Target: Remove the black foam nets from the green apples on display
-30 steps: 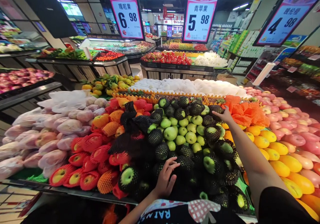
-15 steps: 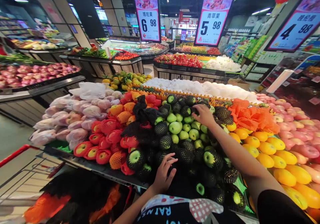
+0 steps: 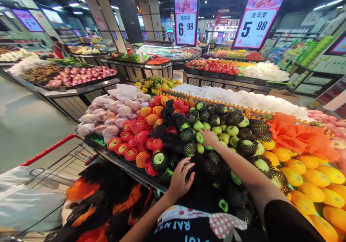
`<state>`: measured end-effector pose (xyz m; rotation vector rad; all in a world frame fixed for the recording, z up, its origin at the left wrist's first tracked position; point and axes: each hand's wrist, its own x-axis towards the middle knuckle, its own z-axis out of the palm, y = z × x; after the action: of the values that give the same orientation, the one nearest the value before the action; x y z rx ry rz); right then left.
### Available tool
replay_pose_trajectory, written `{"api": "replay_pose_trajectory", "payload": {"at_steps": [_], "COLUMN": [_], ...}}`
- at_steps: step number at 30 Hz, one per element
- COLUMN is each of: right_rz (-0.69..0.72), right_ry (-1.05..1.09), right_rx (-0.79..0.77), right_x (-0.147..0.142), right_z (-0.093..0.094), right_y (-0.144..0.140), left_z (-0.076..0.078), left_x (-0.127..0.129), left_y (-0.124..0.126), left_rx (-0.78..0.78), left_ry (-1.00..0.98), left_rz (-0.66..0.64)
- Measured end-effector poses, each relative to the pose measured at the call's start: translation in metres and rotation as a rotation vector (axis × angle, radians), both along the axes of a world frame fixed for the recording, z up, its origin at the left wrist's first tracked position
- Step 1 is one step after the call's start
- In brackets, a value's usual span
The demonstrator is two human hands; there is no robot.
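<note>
My right hand (image 3: pixel 209 138) is closed at the left side of the bare green apples, its fingers on a green apple (image 3: pixel 199 137). More bare green apples (image 3: pixel 224 137) lie just right of it. My left hand (image 3: pixel 181 177) hovers nearer to me with fingers apart and slightly curled, nothing visible in it. Close to its left is a green apple in black foam netting (image 3: pixel 159 161). Other netted apples (image 3: pixel 190 149) surround the bare ones, and loose black netting (image 3: pixel 173 117) is heaped behind on the left.
Red-netted apples (image 3: pixel 131 153) and bagged pale fruit (image 3: pixel 110 131) fill the display's left. Yellow oval fruit (image 3: pixel 307 162) and orange netting (image 3: pixel 300 132) lie right. A red-handled cart (image 3: pixel 51 150) stands at lower left, beside a pile of black and orange netting (image 3: pixel 108 198).
My right hand has come back from the far right of the green apples to their left side, onto one apple. My left hand stays nearly in place. The view has turned left.
</note>
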<state>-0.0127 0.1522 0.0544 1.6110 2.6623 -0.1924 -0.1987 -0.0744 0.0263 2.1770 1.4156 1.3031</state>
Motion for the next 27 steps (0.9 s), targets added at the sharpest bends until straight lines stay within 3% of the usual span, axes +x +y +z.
{"api": "replay_pose_trajectory", "payload": {"at_steps": [5, 8, 10, 12, 15, 18, 24, 27], "right_rz": [-0.091, -0.162, -0.269, -0.425, -0.548, -0.659, -0.735, -0.739], "right_ry": [0.135, 0.264, 0.524, 0.868, 1.317, 1.571, 1.798, 1.698], "right_rx": [0.084, 0.136, 0.095, -0.058, -0.347, -0.507, -0.702, -0.625], "right_x": [0.037, 0.067, 0.086, 0.100, 0.112, 0.111, 0.094, 0.087], "right_z": [0.031, 0.048, 0.055, 0.057, 0.051, 0.038, 0.002, -0.008], "right_y": [-0.027, -0.055, -0.078, -0.103, -0.147, -0.195, -0.272, -0.283], "left_z": [0.008, 0.014, 0.016, 0.015, 0.012, 0.010, 0.009, 0.011], "left_x": [-0.051, -0.088, -0.108, -0.121, -0.131, -0.133, -0.145, -0.152], "left_y": [0.046, 0.075, 0.091, 0.103, 0.118, 0.129, 0.144, 0.145], "left_rx": [0.014, -0.016, -0.067, -0.121, -0.178, -0.239, -0.243, -0.126], "left_ry": [0.077, 0.138, 0.174, 0.210, 0.292, 0.336, 0.314, 0.254], "left_rz": [0.337, 0.473, 0.557, 0.624, 0.665, 0.687, 0.725, 0.745]}}
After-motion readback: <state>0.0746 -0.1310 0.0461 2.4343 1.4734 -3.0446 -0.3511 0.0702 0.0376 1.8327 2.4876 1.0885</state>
